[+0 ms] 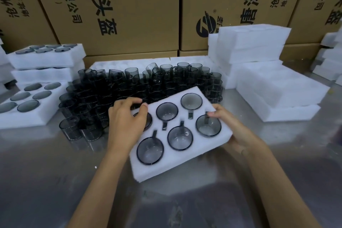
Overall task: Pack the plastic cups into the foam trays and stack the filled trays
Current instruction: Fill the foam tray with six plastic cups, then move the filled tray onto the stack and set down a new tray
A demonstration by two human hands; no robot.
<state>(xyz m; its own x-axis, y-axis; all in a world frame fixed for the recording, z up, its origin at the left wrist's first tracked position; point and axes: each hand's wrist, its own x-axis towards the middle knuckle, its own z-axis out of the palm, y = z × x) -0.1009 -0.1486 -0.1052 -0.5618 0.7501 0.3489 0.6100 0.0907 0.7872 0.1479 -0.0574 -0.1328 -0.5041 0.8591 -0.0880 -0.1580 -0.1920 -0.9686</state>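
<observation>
I see 1 white foam tray held tilted above the steel table, 6 smoky cups seated; left hand and right hand grip its edges. Behind, loose cups crowd together; 3 filled trays sit stacked left.

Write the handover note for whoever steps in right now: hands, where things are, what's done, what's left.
Left hand grips the near-left edge of the white foam tray; right hand grips its right edge.
The tray, tilted, holds smoky grey plastic cups; the sixth pocket is hidden by the left hand.
Done: filled trays stacked at left.
Left: stack this tray, then pack the loose cups into the empty foam trays at right.
</observation>
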